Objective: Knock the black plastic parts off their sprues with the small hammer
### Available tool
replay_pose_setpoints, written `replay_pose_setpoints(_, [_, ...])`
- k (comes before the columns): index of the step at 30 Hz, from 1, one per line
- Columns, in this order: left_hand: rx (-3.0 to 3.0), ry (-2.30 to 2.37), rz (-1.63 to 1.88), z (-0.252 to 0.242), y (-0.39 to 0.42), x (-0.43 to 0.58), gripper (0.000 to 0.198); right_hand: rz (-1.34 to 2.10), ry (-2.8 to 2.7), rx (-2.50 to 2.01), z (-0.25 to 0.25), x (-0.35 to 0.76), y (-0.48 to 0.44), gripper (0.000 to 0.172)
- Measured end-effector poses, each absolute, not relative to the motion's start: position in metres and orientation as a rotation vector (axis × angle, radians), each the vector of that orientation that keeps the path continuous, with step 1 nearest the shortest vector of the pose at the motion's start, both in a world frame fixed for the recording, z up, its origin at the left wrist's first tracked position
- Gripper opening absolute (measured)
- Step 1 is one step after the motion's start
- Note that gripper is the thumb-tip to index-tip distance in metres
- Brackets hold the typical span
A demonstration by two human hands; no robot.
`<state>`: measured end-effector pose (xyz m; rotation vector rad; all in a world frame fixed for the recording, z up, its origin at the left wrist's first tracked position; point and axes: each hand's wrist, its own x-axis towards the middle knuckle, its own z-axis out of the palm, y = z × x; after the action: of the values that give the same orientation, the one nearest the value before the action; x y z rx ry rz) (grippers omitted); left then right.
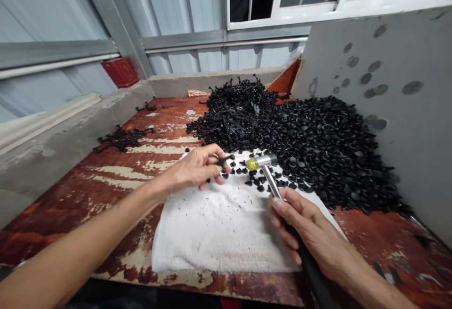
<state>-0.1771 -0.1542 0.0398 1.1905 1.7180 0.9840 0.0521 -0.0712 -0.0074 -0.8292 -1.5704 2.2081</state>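
Note:
My right hand is wrapped around the black grip of a small mallet, which has a metal shaft and a yellow tip on one side of its head. My left hand pinches a thin black plastic piece, its shape partly hidden by the fingers. Below both hands a white cloth is spread on the table, dotted with tiny black bits. Several small black plastic pieces with round heads lie on the cloth's far part, close to the mallet head.
A large heap of round-headed black pieces covers the right side, against a grey board. Behind the cloth rises a pile of black branched plastic strips. More strips lie at left on the worn red-brown table. A red box stands by the wall.

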Motion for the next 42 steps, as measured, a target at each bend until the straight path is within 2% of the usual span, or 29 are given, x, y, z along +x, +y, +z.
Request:
replay_pose_setpoints(2, [1.406,1.758,0.898,0.032,-0.162,-0.154,0.010,2.220,-1.563,-0.815,0.000,0.042,-0.072,0.041])
replay_pose_setpoints(5, [1.717,1.847,0.802,0.024,-0.170,-0.126,0.016,2.212,-1.543,-0.790,0.005,0.027,-0.071,0.038])
replay_pose_setpoints(8, [1.708,1.857,0.827,0.021,-0.178,-0.117,0.015,2.222,-1.532,-0.778,0.003,0.019,-0.072,0.035])
replay_pose_setpoints(9, [1.620,1.875,0.867,0.020,-0.180,-0.119,0.018,2.217,-1.532,-0.780,0.001,0.018,-0.073,0.034])
replay_pose_setpoints(12, [1.228,1.946,1.006,0.015,-0.186,-0.138,0.047,2.183,-1.525,-0.788,-0.003,0.021,-0.075,0.032])
replay_pose_setpoints(14, [1.043,1.890,0.991,0.012,-0.189,-0.150,0.052,2.165,-1.536,-0.791,-0.004,0.022,-0.076,0.031])
replay_pose_setpoints(21, [0.799,1.541,0.839,0.014,-0.184,-0.155,0.056,2.060,-1.666,-0.808,-0.005,0.021,-0.078,0.026])
replay_pose_setpoints(28, [1.163,1.567,0.564,0.022,-0.190,-0.171,0.055,2.079,-1.694,-0.799,-0.006,0.019,-0.082,0.024])
replay_pose_setpoints(37, [0.695,1.389,0.856,0.008,-0.196,-0.157,0.055,1.988,-1.581,-0.802,-0.008,0.015,-0.081,0.024])
replay_pose_setpoints(42, [0.709,1.345,0.912,0.011,-0.196,-0.150,0.050,1.987,-1.572,-0.795,-0.009,0.014,-0.083,0.026])
